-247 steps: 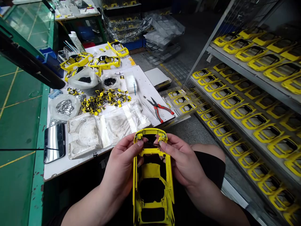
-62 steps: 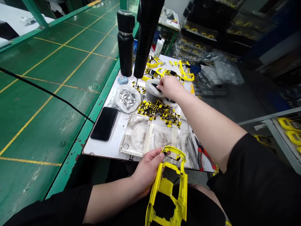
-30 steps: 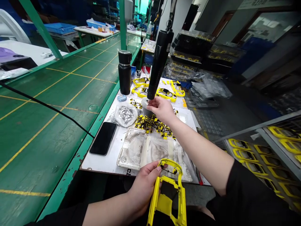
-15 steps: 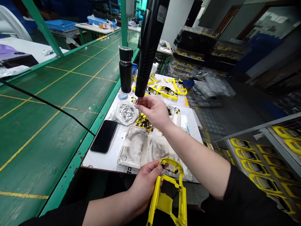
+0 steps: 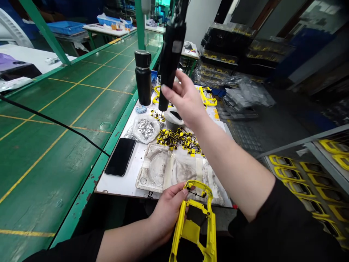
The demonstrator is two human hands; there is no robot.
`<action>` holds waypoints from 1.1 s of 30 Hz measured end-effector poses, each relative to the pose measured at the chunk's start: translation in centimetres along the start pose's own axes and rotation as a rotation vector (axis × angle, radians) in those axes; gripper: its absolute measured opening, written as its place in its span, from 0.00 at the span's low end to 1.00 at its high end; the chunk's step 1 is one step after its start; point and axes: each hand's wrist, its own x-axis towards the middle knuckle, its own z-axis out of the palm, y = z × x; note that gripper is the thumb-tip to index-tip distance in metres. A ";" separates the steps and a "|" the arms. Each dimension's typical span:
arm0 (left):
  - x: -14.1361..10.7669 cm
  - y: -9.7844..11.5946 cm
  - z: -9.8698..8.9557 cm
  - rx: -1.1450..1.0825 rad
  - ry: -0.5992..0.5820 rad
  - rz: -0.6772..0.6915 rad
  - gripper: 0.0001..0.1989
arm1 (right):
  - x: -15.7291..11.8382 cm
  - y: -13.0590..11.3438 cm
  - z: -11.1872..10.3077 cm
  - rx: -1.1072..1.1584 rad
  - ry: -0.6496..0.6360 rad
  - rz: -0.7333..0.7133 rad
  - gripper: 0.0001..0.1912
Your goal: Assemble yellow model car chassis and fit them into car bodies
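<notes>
My left hand (image 5: 170, 205) grips a yellow plastic frame (image 5: 191, 233) near its upper left corner, thumb on top. Inside the frame's curved top end sits a thin black rod with small dark parts. Over the table hangs a black electric screwdriver (image 5: 170, 54), upright with its bit downward. My right hand (image 5: 188, 96) is closed around its lower body, the thumb across the front and the fingers partly hidden behind. Below lie a pile of small yellow-and-black parts (image 5: 178, 140), a plastic bag of small metal pieces (image 5: 146, 129) and a grey cup (image 5: 173, 122).
A worn whitish padded fixture (image 5: 155, 167) lies at the table's front, with a black phone (image 5: 120, 156) to its left. A black bottle (image 5: 143, 78) stands near the green conveyor (image 5: 68, 145). More yellow frames (image 5: 289, 174) fill a rack on the right.
My right hand has risen from the screwdriver's bit end to its lower body. The screwdriver has shifted slightly, and the cup and parts pile show more fully. My left hand stays put.
</notes>
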 end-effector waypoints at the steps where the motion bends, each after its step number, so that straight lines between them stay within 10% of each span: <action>1: -0.1 0.1 0.0 0.006 0.004 -0.001 0.36 | 0.6 -0.6 -0.6 0.029 -0.040 0.009 0.38; 10: -0.6 0.7 0.5 -0.006 -0.026 -0.012 0.31 | -8.8 -8.9 -2.9 0.316 -0.157 0.268 0.19; 18: -0.5 0.4 1.2 0.017 0.014 0.036 0.24 | -18.5 -9.4 -2.1 0.496 0.203 0.253 0.19; 33: 0.0 0.7 2.4 -0.037 -0.002 0.051 0.12 | -19.8 -9.8 -1.2 0.181 0.466 0.367 0.28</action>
